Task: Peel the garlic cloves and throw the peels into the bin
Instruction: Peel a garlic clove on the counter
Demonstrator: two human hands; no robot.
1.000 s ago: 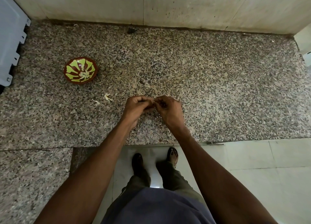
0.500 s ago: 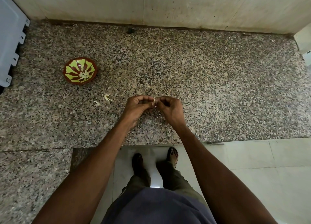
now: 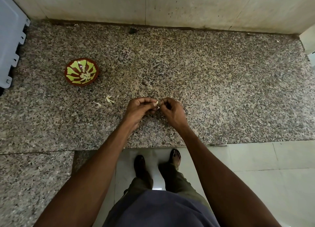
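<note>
Over the speckled granite counter (image 3: 221, 90), my left hand (image 3: 139, 110) and my right hand (image 3: 172, 111) meet, fingers curled. Between their fingertips they pinch one small pale garlic clove (image 3: 157, 102); most of it is hidden by the fingers. A red bowl with a green pattern (image 3: 81, 71) stands to the far left and holds several pale garlic cloves. Two bits of white peel (image 3: 109, 99) lie on the counter between the bowl and my left hand. No bin is in view.
A white plastic object (image 3: 10, 44) stands at the counter's left edge. A tiled wall (image 3: 153, 5) closes the back. The counter's front edge runs just below my wrists, with my feet on the pale floor tiles (image 3: 255, 167) beneath.
Both hands stay together in the same spot. The fingers have shifted slightly on the clove, and a pale tip of it shows between them now.
</note>
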